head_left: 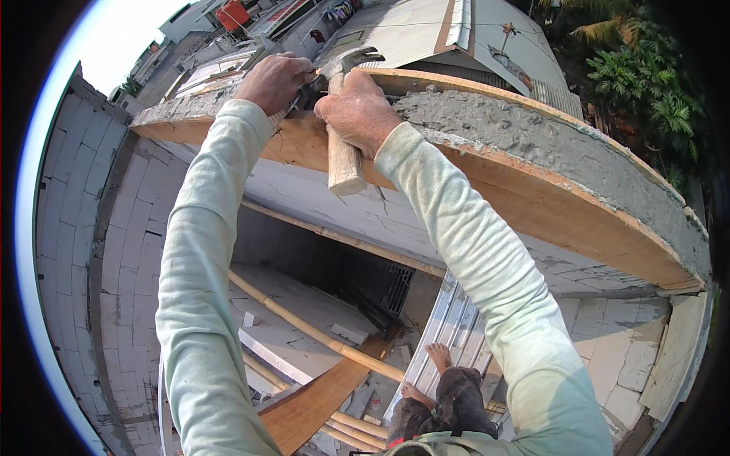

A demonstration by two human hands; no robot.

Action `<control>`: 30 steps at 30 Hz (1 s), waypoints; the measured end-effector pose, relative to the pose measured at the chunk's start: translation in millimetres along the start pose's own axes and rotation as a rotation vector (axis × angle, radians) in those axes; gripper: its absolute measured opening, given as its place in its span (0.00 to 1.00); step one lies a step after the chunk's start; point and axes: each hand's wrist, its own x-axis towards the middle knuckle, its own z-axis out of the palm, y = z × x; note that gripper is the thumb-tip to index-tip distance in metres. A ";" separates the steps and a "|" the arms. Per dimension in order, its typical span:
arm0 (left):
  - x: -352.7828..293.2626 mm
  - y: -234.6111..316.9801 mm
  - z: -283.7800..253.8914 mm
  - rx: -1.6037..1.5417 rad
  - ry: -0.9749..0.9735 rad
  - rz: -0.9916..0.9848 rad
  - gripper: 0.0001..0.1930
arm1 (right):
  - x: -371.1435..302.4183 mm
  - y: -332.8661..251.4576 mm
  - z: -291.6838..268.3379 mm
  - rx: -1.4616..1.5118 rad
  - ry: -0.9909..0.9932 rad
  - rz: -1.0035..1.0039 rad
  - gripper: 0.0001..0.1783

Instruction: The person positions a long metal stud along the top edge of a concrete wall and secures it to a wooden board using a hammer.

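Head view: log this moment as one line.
right hand: grips hammer by handle | left hand: near hammer head, hold unclear | grey concrete: rough, along wooden board

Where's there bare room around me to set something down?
The brown plank left of the feet looks bare, as does the rough concrete between the boards, right of the right hand. It's crowded at the hammer, with the left hand close by.

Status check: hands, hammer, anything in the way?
Right hand closed around hammer, head end up. Left hand beside that end; hold unclear. Wooden board and rough concrete close by; no obvious obstruction.
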 end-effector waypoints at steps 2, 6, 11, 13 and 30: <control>4.9 -1.9 -3.0 0.049 -0.087 -0.037 0.09 | 3.6 3.8 1.4 -0.020 -0.001 -0.042 0.18; 7.0 -3.0 0.9 0.016 -0.053 0.011 0.08 | 6.9 8.0 -0.7 0.049 -0.034 -0.043 0.18; 5.0 -6.5 4.3 0.096 -0.031 -0.006 0.08 | 1.6 3.8 2.3 0.032 -0.010 -0.058 0.18; 5.7 -8.1 5.4 0.092 -0.038 -0.014 0.08 | 0.4 4.6 3.6 0.052 0.002 -0.054 0.18; 6.3 -6.9 7.7 0.087 -0.028 -0.040 0.09 | -17.9 3.6 -21.9 -0.033 0.093 -0.126 0.17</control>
